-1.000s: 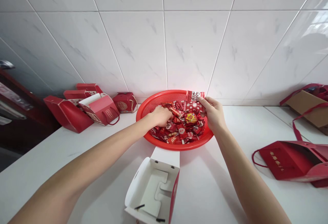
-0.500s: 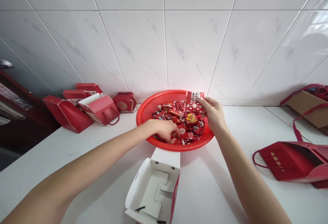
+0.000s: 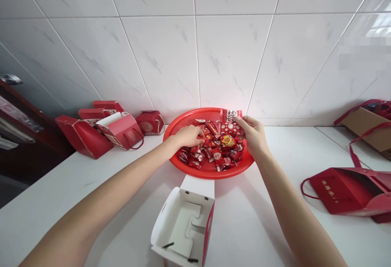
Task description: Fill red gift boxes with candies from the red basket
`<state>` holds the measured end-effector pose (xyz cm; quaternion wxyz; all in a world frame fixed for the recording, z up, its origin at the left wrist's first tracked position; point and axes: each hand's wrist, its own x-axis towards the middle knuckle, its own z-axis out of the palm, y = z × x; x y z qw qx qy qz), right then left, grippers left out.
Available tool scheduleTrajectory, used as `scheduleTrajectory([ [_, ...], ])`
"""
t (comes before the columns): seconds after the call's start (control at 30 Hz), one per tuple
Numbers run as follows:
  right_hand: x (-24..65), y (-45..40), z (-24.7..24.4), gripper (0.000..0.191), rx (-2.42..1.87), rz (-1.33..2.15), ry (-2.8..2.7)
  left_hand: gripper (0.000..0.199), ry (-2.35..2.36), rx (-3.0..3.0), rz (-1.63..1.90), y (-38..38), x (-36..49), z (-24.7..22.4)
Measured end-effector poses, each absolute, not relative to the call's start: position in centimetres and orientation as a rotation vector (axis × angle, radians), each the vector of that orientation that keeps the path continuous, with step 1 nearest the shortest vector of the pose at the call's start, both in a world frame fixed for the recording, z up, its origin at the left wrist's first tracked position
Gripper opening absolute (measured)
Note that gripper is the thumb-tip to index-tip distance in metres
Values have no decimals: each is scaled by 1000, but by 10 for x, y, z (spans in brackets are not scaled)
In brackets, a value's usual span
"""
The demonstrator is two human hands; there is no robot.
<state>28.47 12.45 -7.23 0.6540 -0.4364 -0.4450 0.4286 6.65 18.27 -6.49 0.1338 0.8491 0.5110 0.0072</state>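
red plastic mesh basket (image 3: 179, 128) on the white counter (image 3: 91, 185), wrapped candies (image 3: 210, 157) heaped inside; right hand (image 3: 253, 136) fingers (image 3: 241, 119) pinch a red packet (image 3: 230, 122) at the rim; left hand (image 3: 188, 136) curled over the candies, grip unclear, now further back from the front edge; open white carton (image 3: 183, 230) just in front.

Bare left hand (image 3: 188, 136), right hand (image 3: 254, 136) — slim forearms (image 3: 113, 187)

Pretty sure this is somebody's home, not a shop or lab, and most likely a kitchen or utility corner. Marble-look white tiles (image 3: 195, 55) run up the wall behind a long white stone-look desk (image 3: 253, 218), which feels very kitchen counter. There's a dark wood cabinet (image 3: 24, 145) off to the left, plus homey stuff on top: a red plastic basket (image 3: 186, 120) of wrapped candies (image 3: 220, 157) and some red gift boxes (image 3: 119, 130).
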Motion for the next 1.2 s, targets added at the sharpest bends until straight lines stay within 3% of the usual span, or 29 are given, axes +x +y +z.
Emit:
scheduleTrajectory([
  [0.17, 284, 124, -71, 45, -981, 969, -1021, 23, 1327, 2152, 324, 191, 62, -72],
  [0.63, 283, 122, -71, 43, -995, 989, -1014, 27, 1185, 1664, 576, 194, 62, -71],
  [0.73, 284, 122, -70, 42, -1010, 996, -1013, 23, 1058, 1469, 684, 183, 62, -64],
  [1.0, 273, 109, -64, 42, -1005, 1021, -1203, 45, 919, 1245, 1074, 134, 49, -46],
  [1.2, 256, 83, -46, 42, -942, 1175, -1300, 36, 975, 1262, 1230, 95, 38, -36],
])
